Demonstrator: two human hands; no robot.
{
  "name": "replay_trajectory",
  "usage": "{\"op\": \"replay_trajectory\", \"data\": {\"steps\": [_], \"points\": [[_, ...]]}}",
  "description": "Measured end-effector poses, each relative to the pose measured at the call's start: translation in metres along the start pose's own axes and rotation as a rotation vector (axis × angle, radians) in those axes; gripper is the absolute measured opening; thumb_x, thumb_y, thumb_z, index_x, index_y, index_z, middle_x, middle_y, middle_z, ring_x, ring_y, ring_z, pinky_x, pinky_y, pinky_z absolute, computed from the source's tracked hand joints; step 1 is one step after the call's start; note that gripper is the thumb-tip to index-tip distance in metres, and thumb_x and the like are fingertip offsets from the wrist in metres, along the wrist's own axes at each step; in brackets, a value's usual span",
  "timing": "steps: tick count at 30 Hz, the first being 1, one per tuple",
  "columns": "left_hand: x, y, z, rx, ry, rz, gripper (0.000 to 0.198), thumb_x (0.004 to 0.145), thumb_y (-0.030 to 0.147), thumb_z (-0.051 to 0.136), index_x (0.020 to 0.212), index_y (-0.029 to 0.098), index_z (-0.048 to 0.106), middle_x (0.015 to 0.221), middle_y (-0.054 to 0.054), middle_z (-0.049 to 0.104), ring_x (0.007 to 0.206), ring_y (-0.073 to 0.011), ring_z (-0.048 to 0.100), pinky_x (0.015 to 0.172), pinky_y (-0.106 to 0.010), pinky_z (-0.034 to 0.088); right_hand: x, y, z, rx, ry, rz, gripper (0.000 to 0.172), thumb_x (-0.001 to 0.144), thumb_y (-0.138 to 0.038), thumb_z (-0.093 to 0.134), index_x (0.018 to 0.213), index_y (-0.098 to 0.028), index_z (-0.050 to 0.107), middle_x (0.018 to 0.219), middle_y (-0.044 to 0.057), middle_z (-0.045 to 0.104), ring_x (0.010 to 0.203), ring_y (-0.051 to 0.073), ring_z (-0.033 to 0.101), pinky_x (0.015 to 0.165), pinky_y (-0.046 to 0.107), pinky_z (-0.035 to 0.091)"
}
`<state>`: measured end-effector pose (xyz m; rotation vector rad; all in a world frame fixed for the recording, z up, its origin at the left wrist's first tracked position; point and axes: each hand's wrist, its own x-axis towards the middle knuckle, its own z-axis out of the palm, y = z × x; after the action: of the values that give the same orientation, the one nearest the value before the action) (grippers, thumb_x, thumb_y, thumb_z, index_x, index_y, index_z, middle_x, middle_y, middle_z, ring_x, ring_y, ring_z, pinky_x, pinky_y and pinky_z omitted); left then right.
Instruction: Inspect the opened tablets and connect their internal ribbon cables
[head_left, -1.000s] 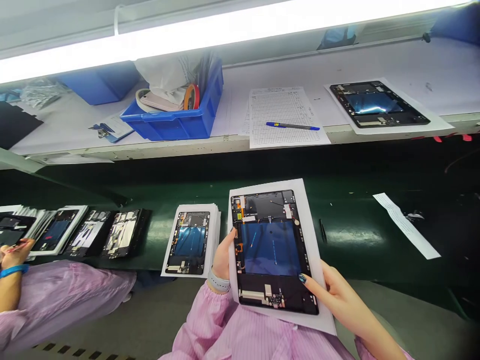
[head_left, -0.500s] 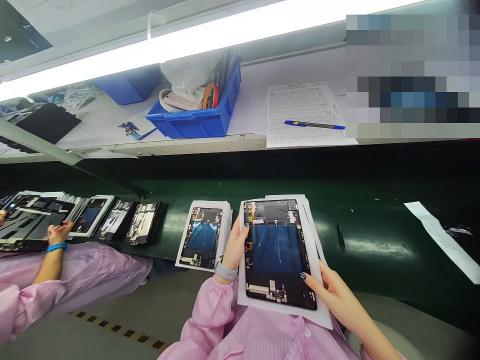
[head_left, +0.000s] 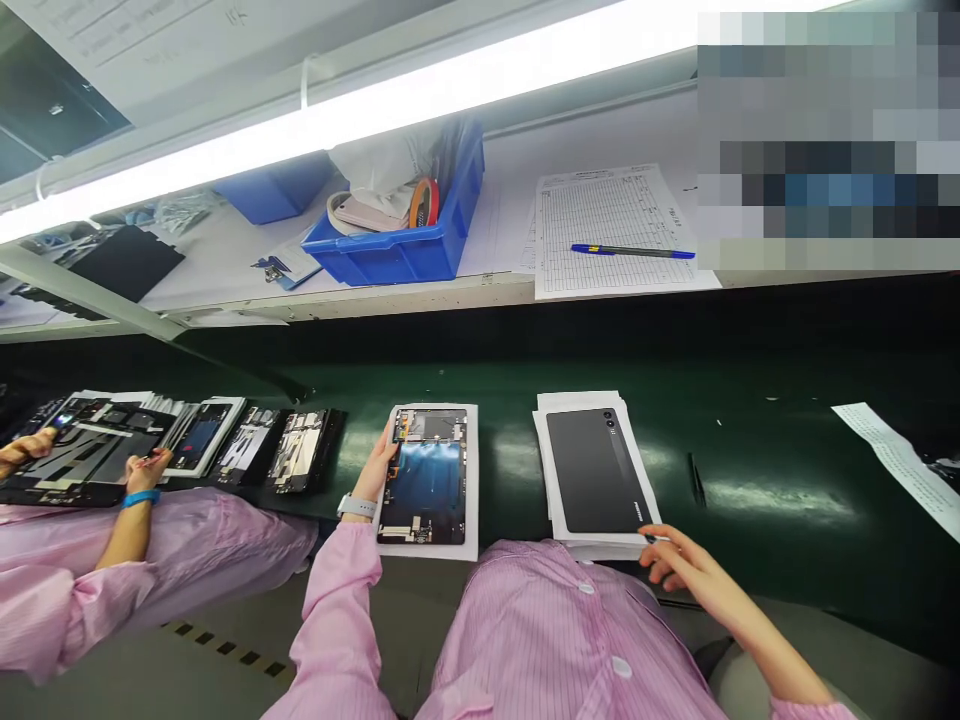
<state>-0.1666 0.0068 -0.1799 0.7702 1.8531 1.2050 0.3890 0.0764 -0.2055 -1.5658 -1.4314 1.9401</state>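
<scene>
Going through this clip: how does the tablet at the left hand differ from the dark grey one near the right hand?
The opened tablet shows a blue inner panel and circuit boards, while the dark grey tablet shows a plain closed back with a camera cluster at its top. The left hand touches the opened tablet's edge; the right hand is at the paper below the dark grey tablet's corner. Both lie upright on white paper on the green bench.

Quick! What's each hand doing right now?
Left hand: closed on the edge of the open tablet.
Right hand: open, fingertips at the paper under the black tablet.
</scene>
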Motion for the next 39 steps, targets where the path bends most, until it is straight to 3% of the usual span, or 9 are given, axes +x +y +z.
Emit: {"op": "replay_trajectory", "data": {"steps": [4, 7, 12, 17, 22, 24, 31, 35, 39], "points": [[0.015, -0.023, -0.025, 0.021, -0.018, -0.052, 0.077, 0.086, 0.052, 0.054, 0.155, 0.021, 0.04, 0.16, -0.008, 0.042, 0.149, -0.03, 0.034, 0.12, -0.04, 0.034, 0.03, 0.033, -0.033, -0.036, 0.293, 0.082, 0.055, 0.067, -0.06, 0.063, 0.103, -0.019, 0.058, 0.089, 0.011, 0.069, 0.075, 0.027, 0.067, 0.065, 0.038, 0.054], [0.025, -0.031, -0.031, 0.069, -0.004, -0.054, 0.074, 0.085, 0.049, 0.057, 0.152, 0.02, 0.046, 0.158, -0.008, 0.045, 0.152, -0.0284, 0.029, 0.123, -0.038, 0.027, 0.047, 0.053, -0.042, -0.07, 0.411, 0.138, 0.044, 0.076, -0.05, 0.063, 0.105, -0.018, 0.058, 0.09, 0.009, 0.067, 0.074, 0.024, 0.065, 0.064, 0.036, 0.054], [0.035, -0.031, -0.033, 0.146, 0.013, -0.031, 0.073, 0.079, 0.041, 0.065, 0.146, 0.016, 0.052, 0.149, -0.012, 0.055, 0.145, -0.0296, 0.041, 0.119, -0.038, 0.034, 0.059, 0.07, -0.038, -0.075, 0.326, 0.16, 0.025, 0.093, -0.036, 0.065, 0.106, -0.015, 0.064, 0.092, 0.006, 0.067, 0.078, 0.02, 0.065, 0.065, 0.031, 0.054], [0.033, -0.029, -0.032, 0.223, 0.018, -0.028, 0.081, 0.079, 0.045, 0.065, 0.15, 0.012, 0.044, 0.116, -0.013, 0.073, 0.1, -0.0264, 0.07, 0.087, -0.036, 0.056, 0.061, 0.078, -0.041, -0.07, 0.3, 0.156, 0.013, 0.097, -0.022, 0.064, 0.106, -0.014, 0.065, 0.091, 0.004, 0.066, 0.079, 0.019, 0.064, 0.068, 0.03, 0.053], [0.034, -0.03, -0.033, 0.341, 0.103, -0.037, 0.073, 0.088, 0.048, 0.058, 0.149, 0.012, 0.042, 0.066, 0.002, 0.064, 0.056, -0.0172, 0.059, 0.062, -0.03, 0.05, 0.06, 0.082, -0.045, -0.049, 0.274, 0.18, 0.011, 0.098, -0.015, 0.062, 0.108, -0.014, 0.064, 0.095, 0.004, 0.067, 0.084, 0.02, 0.066, 0.074, 0.032, 0.055], [0.035, -0.028, -0.034, 0.403, 0.169, -0.041, 0.061, 0.092, 0.049, 0.056, 0.141, 0.013, 0.05, 0.062, 0.004, 0.06, 0.054, -0.0161, 0.058, 0.063, -0.031, 0.05, 0.059, 0.082, -0.045, -0.04, 0.262, 0.186, 0.011, 0.099, -0.014, 0.06, 0.11, -0.013, 0.064, 0.096, 0.004, 0.068, 0.085, 0.02, 0.067, 0.076, 0.033, 0.055], [0.028, -0.013, -0.033, 0.577, 0.366, -0.009, 0.026, 0.091, 0.035, 0.061, 0.108, 0.017, 0.066, 0.093, -0.006, 0.069, 0.087, -0.0225, 0.066, 0.088, -0.042, 0.05, 0.058, 0.08, -0.041, -0.036, 0.258, 0.125, 0.009, 0.1, -0.023, 0.066, 0.103, -0.013, 0.066, 0.089, 0.002, 0.066, 0.08, 0.019, 0.065, 0.072, 0.031, 0.055], [0.018, -0.003, -0.011, 0.573, 0.349, 0.044, 0.035, 0.085, 0.027, 0.051, 0.115, 0.015, 0.065, 0.111, -0.015, 0.066, 0.104, -0.0316, 0.063, 0.093, -0.045, 0.048, 0.057, 0.085, -0.036, -0.052, 0.313, 0.074, 0.016, 0.1, -0.028, 0.069, 0.094, -0.013, 0.065, 0.086, 0.001, 0.064, 0.075, 0.017, 0.063, 0.067, 0.029, 0.054], [-0.01, -0.002, 0.057, 0.471, 0.083, 0.085, 0.04, 0.088, 0.029, 0.045, 0.121, 0.016, 0.063, 0.118, -0.014, 0.066, 0.105, -0.0287, 0.064, 0.091, -0.04, 0.051, 0.054, 0.086, -0.031, -0.045, 0.362, 0.008, 0.02, 0.1, -0.031, 0.069, 0.091, -0.014, 0.064, 0.085, 0.0, 0.063, 0.074, 0.017, 0.062, 0.069, 0.031, 0.055]]}}
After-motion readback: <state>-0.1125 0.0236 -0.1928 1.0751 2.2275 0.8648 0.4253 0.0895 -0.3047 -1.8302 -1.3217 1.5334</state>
